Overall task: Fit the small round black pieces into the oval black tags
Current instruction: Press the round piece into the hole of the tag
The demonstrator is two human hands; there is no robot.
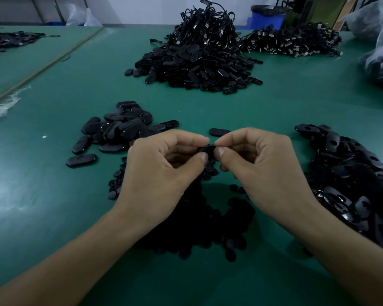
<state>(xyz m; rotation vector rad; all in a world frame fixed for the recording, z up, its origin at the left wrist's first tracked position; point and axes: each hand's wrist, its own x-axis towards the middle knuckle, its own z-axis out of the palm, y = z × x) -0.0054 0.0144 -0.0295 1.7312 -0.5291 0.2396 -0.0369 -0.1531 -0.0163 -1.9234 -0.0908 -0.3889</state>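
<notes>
My left hand (pixel 157 168) and my right hand (pixel 261 168) meet above the green table (pixel 42 195), both pinching one oval black tag (pixel 208 150) between thumbs and forefingers. Most of that tag is hidden by my fingertips, and I cannot tell whether a round piece sits in it. Beneath my hands lies a heap of small round black pieces (pixel 199 219). A pile of oval tags showing holes (pixel 352 180) spreads at the right. Closed-looking oval tags (pixel 117 129) are piled at the left, and one lone tag (pixel 219 132) lies just beyond my fingers.
A big mound of black tags and corded parts (pixel 199 58) stands at the back centre, with a second cable pile (pixel 290 41) to its right. Clear plastic bags (pixel 380 58) sit at the far right, a blue bin (pixel 268 17) behind, and more black parts (pixel 7 40) far left.
</notes>
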